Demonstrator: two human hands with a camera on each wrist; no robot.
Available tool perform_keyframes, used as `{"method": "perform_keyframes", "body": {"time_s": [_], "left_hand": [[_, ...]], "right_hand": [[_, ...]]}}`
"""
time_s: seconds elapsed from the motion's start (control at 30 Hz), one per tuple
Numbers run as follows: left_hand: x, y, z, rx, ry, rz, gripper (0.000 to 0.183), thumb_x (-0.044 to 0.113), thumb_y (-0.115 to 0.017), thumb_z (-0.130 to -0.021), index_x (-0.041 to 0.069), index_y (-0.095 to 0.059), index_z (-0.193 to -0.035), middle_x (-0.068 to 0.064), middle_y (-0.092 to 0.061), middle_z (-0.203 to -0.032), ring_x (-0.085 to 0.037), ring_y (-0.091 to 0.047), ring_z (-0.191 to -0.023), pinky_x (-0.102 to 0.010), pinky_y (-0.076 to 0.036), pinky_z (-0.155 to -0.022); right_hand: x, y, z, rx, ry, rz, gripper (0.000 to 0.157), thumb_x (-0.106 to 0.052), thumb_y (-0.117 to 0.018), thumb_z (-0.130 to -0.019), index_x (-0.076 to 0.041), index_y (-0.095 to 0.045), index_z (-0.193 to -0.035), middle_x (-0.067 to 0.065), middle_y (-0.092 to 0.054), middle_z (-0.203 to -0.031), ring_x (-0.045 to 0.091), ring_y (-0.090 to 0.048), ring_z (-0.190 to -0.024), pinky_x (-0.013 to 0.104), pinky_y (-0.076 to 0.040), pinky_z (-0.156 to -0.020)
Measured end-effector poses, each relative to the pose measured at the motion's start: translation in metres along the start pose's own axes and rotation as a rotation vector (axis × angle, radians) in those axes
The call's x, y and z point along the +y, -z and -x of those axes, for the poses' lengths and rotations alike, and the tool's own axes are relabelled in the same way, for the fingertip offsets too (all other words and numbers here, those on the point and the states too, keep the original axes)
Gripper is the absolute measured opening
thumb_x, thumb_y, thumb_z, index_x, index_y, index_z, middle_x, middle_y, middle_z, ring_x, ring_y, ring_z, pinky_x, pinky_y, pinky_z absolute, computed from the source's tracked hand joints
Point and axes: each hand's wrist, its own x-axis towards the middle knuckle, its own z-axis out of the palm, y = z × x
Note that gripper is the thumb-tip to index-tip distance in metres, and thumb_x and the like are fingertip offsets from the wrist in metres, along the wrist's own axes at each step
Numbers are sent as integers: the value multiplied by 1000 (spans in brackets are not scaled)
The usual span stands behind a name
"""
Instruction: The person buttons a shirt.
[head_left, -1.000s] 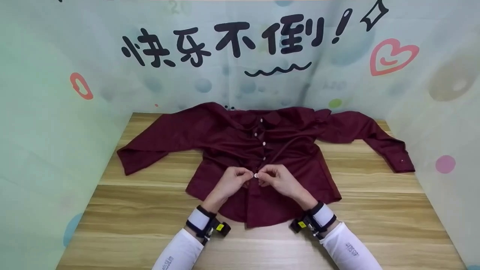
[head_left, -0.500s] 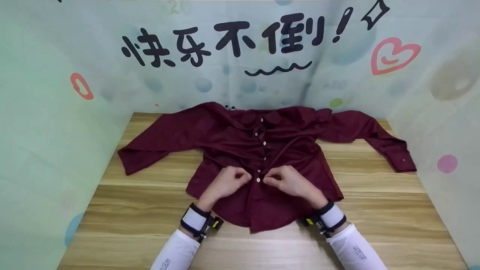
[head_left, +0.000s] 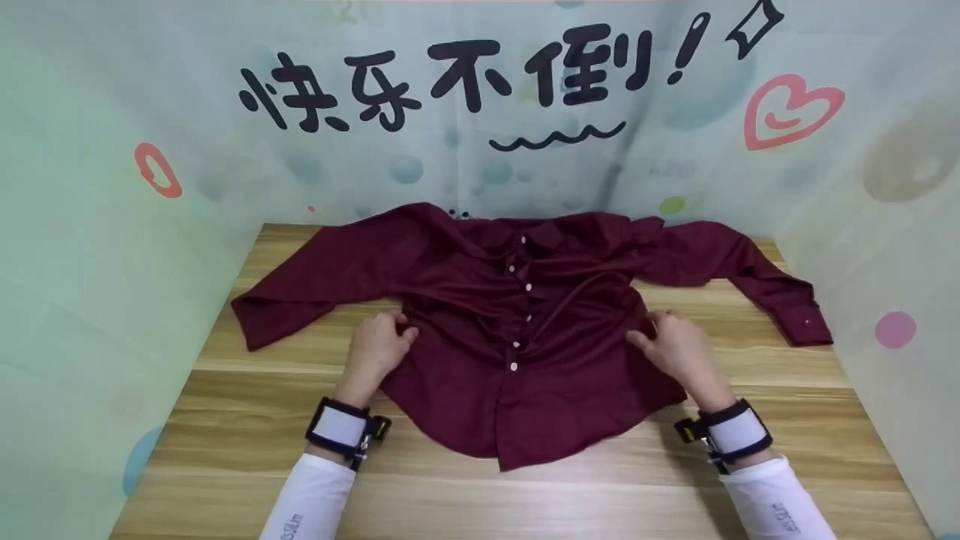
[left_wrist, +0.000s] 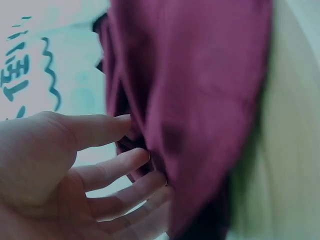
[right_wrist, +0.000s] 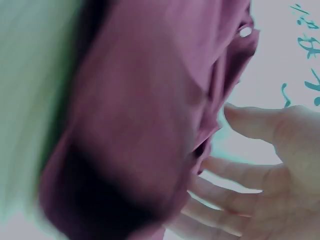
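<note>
A dark red long-sleeved shirt (head_left: 442, 375) lies front up on the table, with white buttons (head_left: 514, 367) in a line down its middle. At its left side seam, my left hand (head_left: 377, 346) has its fingertips at the cloth. The left wrist view shows the thumb (left_wrist: 102, 131) apart from the loosely bent fingers, beside a fold of the shirt (left_wrist: 200, 90). My right hand (head_left: 681, 346) is at the opposite side of the shirt. In the right wrist view its thumb (right_wrist: 250, 121) and fingers are spread, with several fingertips hidden behind the fabric (right_wrist: 145, 100).
The left sleeve (head_left: 300, 292) slants out across the wooden table (head_left: 262, 420). The right sleeve (head_left: 757, 281) bends down to a buttoned cuff (head_left: 806, 324). A printed cloth backdrop (head_left: 450, 172) rises behind the table and along both sides.
Both hands have let go of the lower button at the middle and moved apart to the shirt's two sides. The lower front now lies flatter and its hem reaches slightly nearer.
</note>
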Motion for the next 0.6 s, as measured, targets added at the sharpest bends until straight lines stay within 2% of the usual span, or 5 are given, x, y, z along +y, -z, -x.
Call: {"method": "perform_keyframes", "body": {"time_s": [0.1,0.23,0.37,0.47,0.6], "left_hand": [[-8,0,-2,-17,15,-39,28,14,-72,-92,-5,-72,-113,-27,-71,-109,-44,-68,-101,-53,-54,-86],[-14,0,-2,-23,-5,-33,13,3,-71,-88,-3,-74,-99,-24,-73,-99,-43,-69,-93,-51,-55,-81],[-18,2,1,-52,15,-12,7,-1,-71,-85,-2,-75,-90,-22,-74,-93,-41,-70,-89,-49,-56,-79],[-19,5,4,-78,38,-10,10,2,-73,-86,-2,-77,-93,-22,-75,-96,-41,-70,-91,-50,-56,-81],[-20,9,12,-111,30,-9,9,1,-72,-87,-1,-78,-93,-18,-75,-96,-37,-71,-90,-48,-57,-82]], "right_hand": [[11,-1,1,-57,-21,14,35,-27,-78,-89,7,-71,-91,29,-68,-84,51,-65,-79,62,-50,-70],[20,-6,-1,-75,35,-42,29,-17,-79,-87,-6,-64,-65,7,-58,-63,31,-56,-61,50,-46,-59],[27,-2,0,-89,48,-123,20,-10,-75,-89,-3,-71,-70,5,-63,-67,22,-53,-62,40,-45,-60],[36,6,3,-108,-1,-171,15,-12,-75,-91,1,-78,-83,10,-71,-75,19,-58,-64,37,-48,-64],[53,15,11,-160,-82,-270,20,-14,-74,-93,6,-78,-94,9,-71,-72,13,-60,-57,30,-50,-58]]}}
